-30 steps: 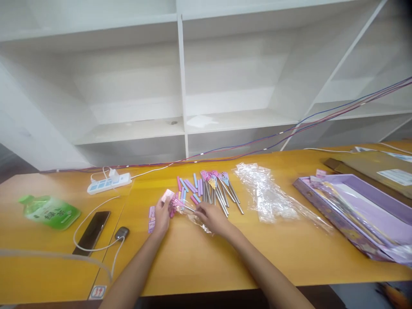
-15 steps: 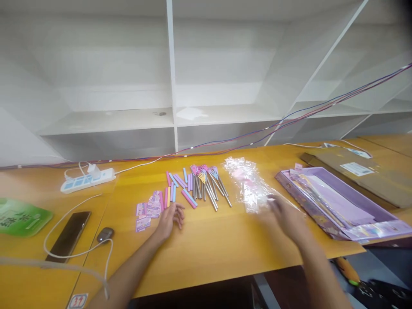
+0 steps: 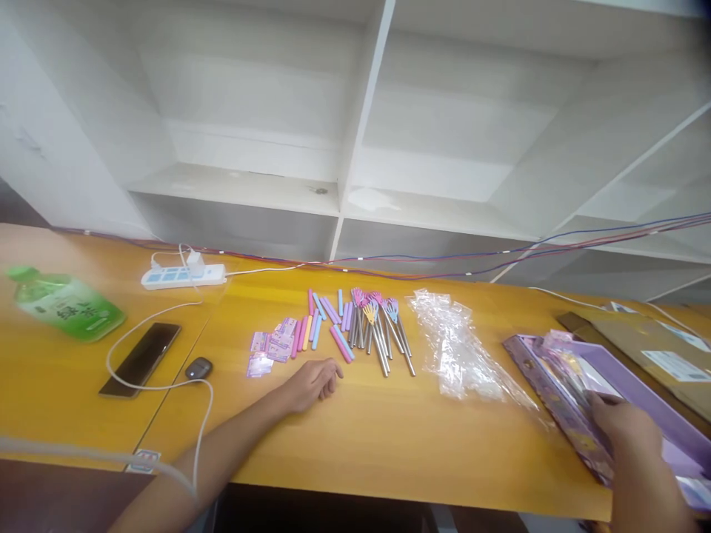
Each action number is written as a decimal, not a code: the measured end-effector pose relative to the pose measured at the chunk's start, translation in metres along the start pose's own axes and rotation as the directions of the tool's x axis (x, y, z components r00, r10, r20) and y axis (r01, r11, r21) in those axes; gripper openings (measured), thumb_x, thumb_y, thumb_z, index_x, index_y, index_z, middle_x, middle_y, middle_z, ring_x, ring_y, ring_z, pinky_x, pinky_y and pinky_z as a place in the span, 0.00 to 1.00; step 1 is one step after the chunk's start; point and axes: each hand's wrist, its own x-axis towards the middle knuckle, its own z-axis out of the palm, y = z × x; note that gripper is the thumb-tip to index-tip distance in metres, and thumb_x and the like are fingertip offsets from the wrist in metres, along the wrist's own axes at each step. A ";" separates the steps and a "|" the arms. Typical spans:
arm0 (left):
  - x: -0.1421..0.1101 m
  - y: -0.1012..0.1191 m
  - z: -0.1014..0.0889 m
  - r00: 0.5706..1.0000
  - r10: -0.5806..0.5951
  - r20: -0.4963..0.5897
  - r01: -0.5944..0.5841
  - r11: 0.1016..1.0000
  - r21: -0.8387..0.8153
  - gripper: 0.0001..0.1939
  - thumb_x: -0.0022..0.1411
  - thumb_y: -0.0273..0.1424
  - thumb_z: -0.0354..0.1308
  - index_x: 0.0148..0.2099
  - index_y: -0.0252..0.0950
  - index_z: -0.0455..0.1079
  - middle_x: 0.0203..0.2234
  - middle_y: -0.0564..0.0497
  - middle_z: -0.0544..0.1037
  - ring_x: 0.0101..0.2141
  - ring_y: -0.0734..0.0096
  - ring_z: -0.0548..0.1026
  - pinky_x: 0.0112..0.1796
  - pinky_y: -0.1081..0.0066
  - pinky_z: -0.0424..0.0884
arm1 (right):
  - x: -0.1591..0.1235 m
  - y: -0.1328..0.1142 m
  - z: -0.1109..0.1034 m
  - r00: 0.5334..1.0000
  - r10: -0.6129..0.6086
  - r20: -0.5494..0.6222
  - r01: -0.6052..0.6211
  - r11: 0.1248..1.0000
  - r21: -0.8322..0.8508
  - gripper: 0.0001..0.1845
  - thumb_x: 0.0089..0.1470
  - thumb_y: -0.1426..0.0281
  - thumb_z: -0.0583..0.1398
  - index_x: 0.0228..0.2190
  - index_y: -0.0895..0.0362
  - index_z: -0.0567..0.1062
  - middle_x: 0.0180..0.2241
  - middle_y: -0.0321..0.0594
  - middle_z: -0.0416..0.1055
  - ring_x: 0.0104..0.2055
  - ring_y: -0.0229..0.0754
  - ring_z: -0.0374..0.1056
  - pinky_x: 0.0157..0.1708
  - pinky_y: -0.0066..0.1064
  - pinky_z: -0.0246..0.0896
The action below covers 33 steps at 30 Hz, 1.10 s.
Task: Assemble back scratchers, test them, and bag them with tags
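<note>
My left hand (image 3: 316, 383) rests on the table with fingers curled in and nothing visible in them. Nearest to it are coloured handle tubes (image 3: 341, 344) in pink, blue, purple and yellow, and small printed purple cards (image 3: 281, 346). Several back scratchers (image 3: 383, 333) with metal rods and coloured hand-shaped heads lie in a bunch to its right. Over the purple box (image 3: 655, 400) at the right, my right hand (image 3: 625, 429) has its fingers closed on a packaged back scratcher (image 3: 572, 377) among others in clear wrap; its fingertips are partly hidden.
Clear plastic bags (image 3: 461, 348) lie between the scratchers and the box. A flattened cardboard box (image 3: 627, 337) is behind the purple box. On the left are a green bottle (image 3: 69, 303), a phone (image 3: 141, 359), an earbud case (image 3: 198, 368), a white cable and a power strip (image 3: 183, 276).
My right hand has moved right, from beside the plastic bags to over the purple box. My left hand has slid slightly away from the cards, its fingers more curled. The view has shifted.
</note>
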 end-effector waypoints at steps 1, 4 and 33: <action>-0.001 0.001 0.000 1.000 -0.002 0.007 0.002 1.000 0.020 0.31 0.76 0.55 0.40 0.47 0.34 0.72 0.29 0.50 0.75 0.26 0.72 0.73 0.29 0.73 0.70 | -0.002 0.000 0.000 0.994 0.088 0.059 -0.090 0.995 0.035 0.14 0.46 0.65 0.59 0.29 0.51 0.86 0.25 0.62 0.73 0.31 0.60 0.74 0.30 0.46 0.54; -0.003 0.005 -0.001 1.000 -0.005 0.021 0.002 0.992 0.127 0.29 0.77 0.51 0.40 0.45 0.35 0.73 0.29 0.51 0.76 0.28 0.72 0.73 0.31 0.73 0.69 | -0.012 -0.005 0.002 0.975 0.218 0.051 -0.224 0.961 0.165 0.19 0.40 0.67 0.59 0.34 0.49 0.85 0.30 0.63 0.75 0.39 0.64 0.74 0.32 0.48 0.54; 0.002 0.012 -0.005 0.999 0.052 -0.017 -0.039 0.896 0.443 0.18 0.76 0.32 0.45 0.37 0.37 0.74 0.26 0.53 0.77 0.29 0.72 0.75 0.36 0.73 0.67 | -0.256 -0.305 0.028 0.618 -0.727 0.298 0.701 0.682 0.208 0.17 0.71 0.58 0.51 0.43 0.57 0.72 0.44 0.50 0.77 0.42 0.49 0.76 0.39 0.34 0.62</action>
